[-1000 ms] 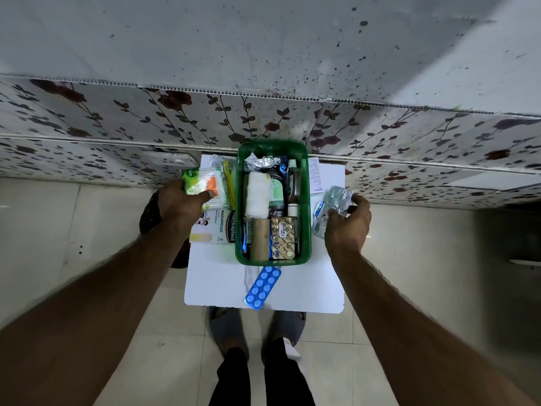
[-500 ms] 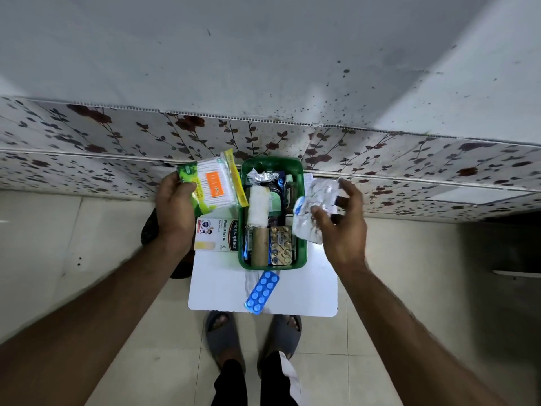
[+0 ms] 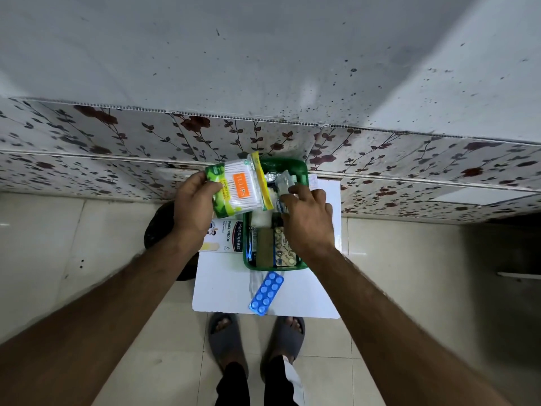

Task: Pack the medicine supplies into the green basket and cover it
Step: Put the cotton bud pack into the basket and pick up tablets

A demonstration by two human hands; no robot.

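The green basket [image 3: 301,170] stands on a small white table [image 3: 307,294] and holds several medicine items, among them a gold pill strip [image 3: 282,249] and a white gauze roll [image 3: 261,219]. My left hand [image 3: 194,209] holds a pack of cotton swabs [image 3: 241,186] with a green and orange label, raised over the basket's left rim. My right hand [image 3: 307,218] is over the basket's middle, fingers closed on a clear plastic packet [image 3: 282,186]. A Hansaplast plaster box [image 3: 227,237] lies left of the basket. A blue tablet strip [image 3: 266,293] lies in front of it.
The table stands against a flower-patterned wall panel [image 3: 117,142]. A white paper [image 3: 312,180] shows past the basket's right rim. A dark object [image 3: 156,227] sits on the tiled floor left of the table. My feet in grey slippers [image 3: 222,332] are below the table's near edge.
My right hand carried the clear packet leftward from beside the basket to over its middle. My left hand lifted the cotton swab pack up and right, to the basket's left rim.
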